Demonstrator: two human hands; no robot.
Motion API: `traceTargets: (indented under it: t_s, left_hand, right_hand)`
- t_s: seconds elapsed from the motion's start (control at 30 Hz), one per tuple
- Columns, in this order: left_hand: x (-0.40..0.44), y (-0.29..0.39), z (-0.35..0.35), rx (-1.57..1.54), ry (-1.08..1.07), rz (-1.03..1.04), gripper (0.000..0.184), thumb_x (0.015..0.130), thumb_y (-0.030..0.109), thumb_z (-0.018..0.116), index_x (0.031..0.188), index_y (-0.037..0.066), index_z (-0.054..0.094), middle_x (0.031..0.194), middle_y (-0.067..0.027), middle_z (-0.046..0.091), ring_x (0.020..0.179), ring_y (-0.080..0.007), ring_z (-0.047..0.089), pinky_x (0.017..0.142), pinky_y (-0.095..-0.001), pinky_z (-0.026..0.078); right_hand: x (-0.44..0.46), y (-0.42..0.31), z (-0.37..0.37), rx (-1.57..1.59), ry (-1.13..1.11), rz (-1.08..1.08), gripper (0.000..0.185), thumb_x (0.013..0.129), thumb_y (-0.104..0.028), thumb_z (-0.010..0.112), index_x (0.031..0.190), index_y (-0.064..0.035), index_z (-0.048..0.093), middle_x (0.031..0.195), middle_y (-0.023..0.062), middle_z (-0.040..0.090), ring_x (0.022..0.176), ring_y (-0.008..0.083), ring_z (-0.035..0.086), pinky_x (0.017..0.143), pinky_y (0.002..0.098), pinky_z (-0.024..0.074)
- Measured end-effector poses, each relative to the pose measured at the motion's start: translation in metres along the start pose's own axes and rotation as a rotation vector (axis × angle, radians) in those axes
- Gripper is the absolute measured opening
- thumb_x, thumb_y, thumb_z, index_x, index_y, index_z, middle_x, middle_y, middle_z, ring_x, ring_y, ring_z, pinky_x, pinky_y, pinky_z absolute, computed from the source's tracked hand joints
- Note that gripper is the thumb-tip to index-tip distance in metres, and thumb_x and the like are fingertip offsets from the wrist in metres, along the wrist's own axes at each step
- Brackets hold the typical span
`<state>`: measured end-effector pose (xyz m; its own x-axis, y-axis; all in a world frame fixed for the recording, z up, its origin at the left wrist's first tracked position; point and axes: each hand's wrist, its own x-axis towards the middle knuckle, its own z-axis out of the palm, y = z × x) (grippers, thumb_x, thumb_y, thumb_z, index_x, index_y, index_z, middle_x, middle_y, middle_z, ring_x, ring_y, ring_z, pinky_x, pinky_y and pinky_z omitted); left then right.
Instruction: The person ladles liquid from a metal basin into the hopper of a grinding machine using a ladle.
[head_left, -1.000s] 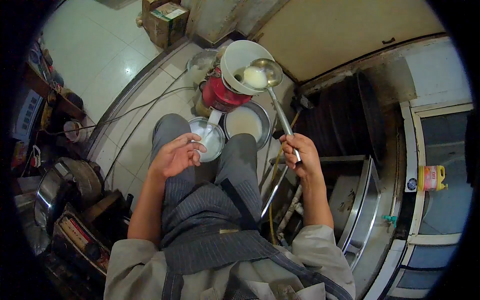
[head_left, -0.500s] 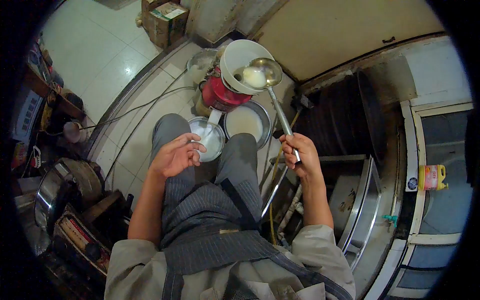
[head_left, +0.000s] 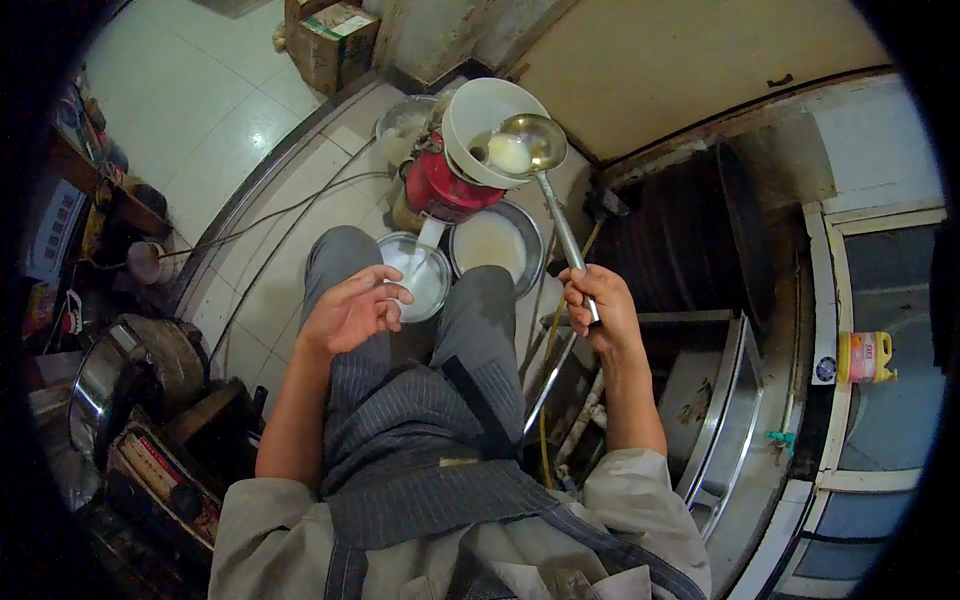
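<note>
My right hand (head_left: 602, 308) is wrapped round the handle of a metal ladle (head_left: 546, 146), whose bowl is over the rim of a white hopper (head_left: 478, 108). Pale, whitish matter shows in the ladle's bowl. The hopper tops a red grinding machine (head_left: 440, 188) with a white spout (head_left: 430, 234). Under the spout, a metal bowl (head_left: 436, 303) holds white liquid. Beside it stands a larger metal basin (head_left: 538, 262) of cream-coloured liquid. Above my knee, near the smaller bowl, my left hand (head_left: 356, 308) hangs with its fingers loosely curled but apart, holding nothing.
Another metal container (head_left: 392, 122) stands behind the machine. A cable (head_left: 290, 206) crosses the tiled floor on the left. A metal stand (head_left: 735, 400) and a dark ribbed drum (head_left: 680, 235) are on the right. A yellow jug (head_left: 866, 357) sits further right, a cardboard box (head_left: 335, 45) at the back.
</note>
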<state>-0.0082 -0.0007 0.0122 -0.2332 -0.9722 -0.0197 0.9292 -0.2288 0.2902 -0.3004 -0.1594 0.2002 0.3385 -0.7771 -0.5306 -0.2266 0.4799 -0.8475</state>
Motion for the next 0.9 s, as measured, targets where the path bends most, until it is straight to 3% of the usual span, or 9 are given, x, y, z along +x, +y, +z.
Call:
traceTargets:
  t_s: [0.37, 0.6, 0.9]
  left_hand:
    - [0.0005, -0.0014, -0.0018, 0.008, 0.029, -0.014, 0.035, 0.100, 0.029, 0.048, 0.125, 0.004, 0.051, 0.114, -0.0219, 0.060, 0.081, -0.0249, 0.063, 0.080, -0.0393, 0.053]
    - [-0.0015, 0.0011, 0.0035, 0.034, 0.034, -0.006, 0.036, 0.099, 0.030, 0.049, 0.125, 0.004, 0.050, 0.113, -0.0202, 0.059, 0.083, -0.0247, 0.063, 0.080, -0.0390, 0.052]
    - [0.0013, -0.0003, -0.0010, 0.055, 0.021, -0.010, 0.041, 0.098, 0.034, 0.050, 0.126, 0.005, 0.049, 0.113, -0.0197, 0.059, 0.084, -0.0240, 0.062, 0.081, -0.0388, 0.052]
  right_hand:
    - [0.0080, 0.0010, -0.0016, -0.062, 0.048, -0.004, 0.018, 0.094, -0.017, 0.057, 0.094, 0.0009, 0.056, 0.063, 0.0004, 0.052, 0.040, 0.0070, 0.045, 0.034, 0.0227, 0.0352]
    - [0.0088, 0.0057, -0.0090, 0.161, -0.072, 0.017, 0.022, 0.095, -0.020, 0.056, 0.097, 0.0026, 0.056, 0.063, 0.0004, 0.051, 0.041, 0.0066, 0.044, 0.034, 0.0223, 0.0340]
    - [0.0087, 0.0090, -0.0018, -0.011, 0.047, -0.005, 0.016, 0.093, -0.015, 0.056, 0.094, 0.0006, 0.057, 0.063, 0.0014, 0.054, 0.040, 0.0078, 0.046, 0.034, 0.0235, 0.0360]
